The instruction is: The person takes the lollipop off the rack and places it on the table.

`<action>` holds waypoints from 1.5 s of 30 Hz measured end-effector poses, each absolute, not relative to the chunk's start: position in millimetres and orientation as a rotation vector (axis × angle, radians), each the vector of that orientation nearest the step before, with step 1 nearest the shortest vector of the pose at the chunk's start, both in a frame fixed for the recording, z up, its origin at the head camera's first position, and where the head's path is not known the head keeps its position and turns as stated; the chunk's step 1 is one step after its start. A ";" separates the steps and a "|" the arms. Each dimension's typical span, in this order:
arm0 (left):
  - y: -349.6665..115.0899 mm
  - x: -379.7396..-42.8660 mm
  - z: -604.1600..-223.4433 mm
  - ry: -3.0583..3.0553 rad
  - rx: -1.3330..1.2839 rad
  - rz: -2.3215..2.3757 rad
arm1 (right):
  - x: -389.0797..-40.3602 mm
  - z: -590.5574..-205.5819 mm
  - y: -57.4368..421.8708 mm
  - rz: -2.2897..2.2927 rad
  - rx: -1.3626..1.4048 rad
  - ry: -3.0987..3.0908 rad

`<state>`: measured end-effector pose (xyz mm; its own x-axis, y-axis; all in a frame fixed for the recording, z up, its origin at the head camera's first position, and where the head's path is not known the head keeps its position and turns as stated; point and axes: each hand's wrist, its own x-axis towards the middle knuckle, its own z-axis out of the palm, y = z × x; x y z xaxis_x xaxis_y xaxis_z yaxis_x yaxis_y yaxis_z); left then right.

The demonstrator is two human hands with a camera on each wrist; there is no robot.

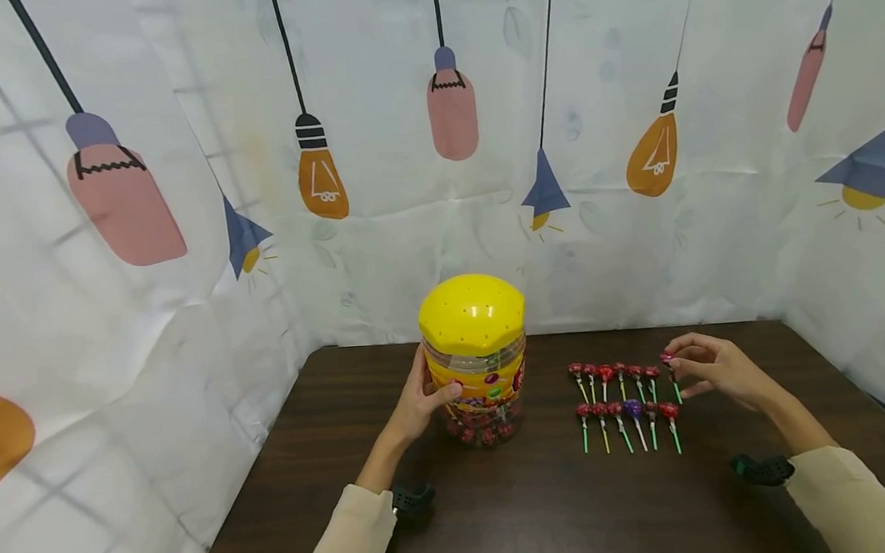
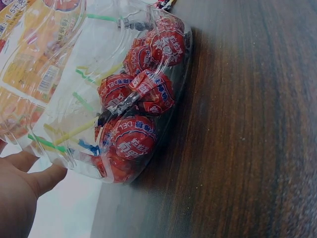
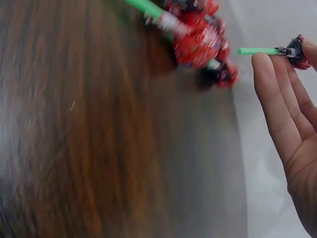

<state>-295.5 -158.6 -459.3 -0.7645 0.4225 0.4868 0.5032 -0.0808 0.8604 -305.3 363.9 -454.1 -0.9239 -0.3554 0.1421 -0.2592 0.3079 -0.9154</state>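
Note:
A clear plastic candy jar (image 1: 486, 383) with a yellow lid (image 1: 472, 312) stands upright on the table. My left hand (image 1: 419, 403) grips its left side, the thumb across the front label. Through the jar wall in the left wrist view, red-wrapped lollipops (image 2: 133, 136) lie at the bottom. My right hand (image 1: 721, 370) pinches a dark red lollipop (image 3: 296, 53) with a green stick by its wrapped head, at the right end of the far row. To its left lie two rows of lollipops, mostly red, among them a purple one (image 1: 633, 408), sticks pointing toward me.
The dark wooden table (image 1: 530, 514) reaches back to a white cloth backdrop (image 1: 404, 262) printed with lamps. The same cloth hangs along both sides. A dark band sits on each wrist, below light sleeves (image 1: 354, 532).

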 end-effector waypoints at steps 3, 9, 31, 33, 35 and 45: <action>-158.5 -294.9 -458.6 -2.069 -1.080 -2.013 | -306.6 -460.6 370.6 -1.673 -0.561 2.472; -158.5 -295.4 -459.3 -2.078 -1.082 -1.999 | -308.7 -472.2 380.5 -1.611 -0.542 2.464; -159.6 -296.9 -461.7 -2.081 -1.085 -1.997 | -315.3 -474.5 372.4 -1.384 -0.448 2.540; -159.1 -296.8 -461.0 -2.077 -1.090 -2.005 | -314.6 -474.8 372.1 -1.380 -0.435 2.552; -158.8 -296.7 -460.4 -2.073 -1.092 -2.012 | -313.6 -475.4 372.1 -1.374 -0.436 2.558; -160.0 -297.1 -462.1 -2.100 -1.060 -1.986 | -311.8 -479.0 371.2 -1.384 -0.443 2.553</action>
<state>-297.1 -160.0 -462.1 -0.7613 0.4290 0.4863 0.5094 -0.0683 0.8578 -311.8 371.2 -479.0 -0.9342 -0.3549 -0.0350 -0.1643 0.5154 -0.8411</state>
